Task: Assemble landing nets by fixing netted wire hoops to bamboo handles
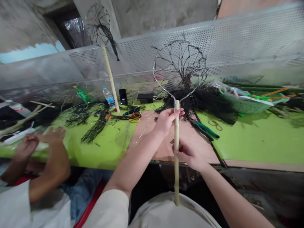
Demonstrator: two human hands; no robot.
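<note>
A pale bamboo stick (176,134) stands upright in front of me, its lower end against my shirt. My left hand (166,119) is closed round it near the top, where two wire ends meet the stick. Lower down, my right hand (190,154) holds the same stick between thumb and fingers. Above the stick spreads a wire hoop (154,68) strung with black netting (181,57). The net's gathered dark strands hang behind the stick onto a heap of black net (213,106). Green-handled pliers (204,129) lie on the table, right of my hands.
Left of me sits a co-worker, whose hands (51,136) are over the green table (109,155). Another netted hoop on a bamboo pole (110,77) stands at the back. A water bottle (108,97), a phone (123,96) and a green basket (249,104) are along the back.
</note>
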